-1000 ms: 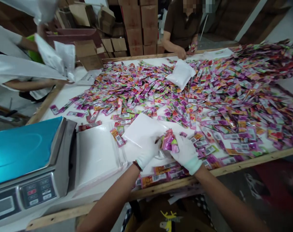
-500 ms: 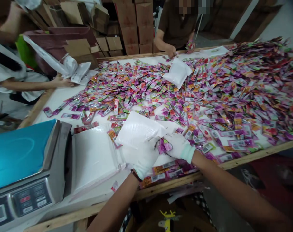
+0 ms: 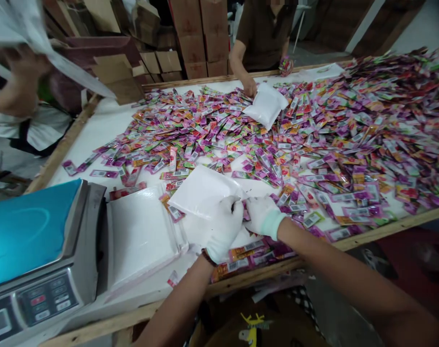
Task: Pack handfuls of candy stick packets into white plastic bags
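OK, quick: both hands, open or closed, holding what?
Left white-gloved hand: closed on the edge of a rectangular white plastic bag.
Right white-gloved hand: closed around small purple plastic packets, mostly hidden.

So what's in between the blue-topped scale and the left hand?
A pile of flat white bags lies between the scale and the left hand, in the head view.

Table [image 3: 82,140] layout, near edge to far

Scale [image 3: 27,231] at near left corner; bag pile [image 3: 140,236] just right of it. Near bag [image 3: 199,190] next, to right of pile. Left hand [image 3: 225,221] at its right end, right hand [image 3: 260,214] just beside. Packets [image 3: 190,123] between hands and near edge; more across middle and far side, heaped far right. Far bag [image 3: 267,105] on top of these, before co-worker [image 3: 265,43] behind table. Another person [image 3: 19,89] beyond left edge. Boxes [image 3: 201,41] behind, left of co-worker.
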`<action>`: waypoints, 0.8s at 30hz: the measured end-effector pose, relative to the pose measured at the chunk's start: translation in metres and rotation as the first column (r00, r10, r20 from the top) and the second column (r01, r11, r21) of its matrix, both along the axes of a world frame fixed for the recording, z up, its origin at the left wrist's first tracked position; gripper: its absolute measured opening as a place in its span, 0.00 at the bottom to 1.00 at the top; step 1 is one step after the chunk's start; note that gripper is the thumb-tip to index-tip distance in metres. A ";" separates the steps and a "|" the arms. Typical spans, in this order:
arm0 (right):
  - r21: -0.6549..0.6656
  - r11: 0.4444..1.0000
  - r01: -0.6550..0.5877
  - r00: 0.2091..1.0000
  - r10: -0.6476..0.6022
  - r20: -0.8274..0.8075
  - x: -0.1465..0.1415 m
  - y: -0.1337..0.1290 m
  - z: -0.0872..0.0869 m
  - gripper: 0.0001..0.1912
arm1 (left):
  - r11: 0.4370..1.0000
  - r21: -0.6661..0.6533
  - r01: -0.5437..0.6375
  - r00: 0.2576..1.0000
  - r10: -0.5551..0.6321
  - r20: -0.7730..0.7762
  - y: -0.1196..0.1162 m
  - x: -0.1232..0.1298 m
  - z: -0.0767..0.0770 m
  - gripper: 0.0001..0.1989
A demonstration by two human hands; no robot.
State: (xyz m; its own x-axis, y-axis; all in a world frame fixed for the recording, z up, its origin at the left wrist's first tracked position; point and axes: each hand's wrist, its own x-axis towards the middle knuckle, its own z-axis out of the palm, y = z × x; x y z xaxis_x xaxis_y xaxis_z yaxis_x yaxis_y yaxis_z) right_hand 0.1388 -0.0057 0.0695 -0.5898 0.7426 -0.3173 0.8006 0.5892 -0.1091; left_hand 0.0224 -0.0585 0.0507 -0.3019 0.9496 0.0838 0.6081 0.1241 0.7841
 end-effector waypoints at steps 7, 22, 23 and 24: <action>-0.053 0.999 -0.012 0.993 0.006 -0.118 0.004 0.006 -0.009 0.27 | 0.999 0.045 -0.019 0.971 0.029 -0.236 0.004 0.000 -0.037 0.08; 0.010 0.998 0.069 0.997 -0.068 -0.046 -0.010 0.003 0.002 0.22 | 0.915 -0.352 0.197 0.565 -0.400 -0.722 0.004 -0.033 0.032 0.10; -0.011 0.996 0.085 0.996 -0.086 -0.034 -0.013 0.004 0.002 0.21 | 0.901 -0.368 0.231 0.551 -0.433 -0.713 0.004 -0.028 0.036 0.10; -0.035 0.994 0.101 0.995 -0.101 -0.021 -0.016 0.005 0.002 0.19 | 0.885 -0.379 0.269 0.539 -0.465 -0.703 0.004 -0.022 0.040 0.10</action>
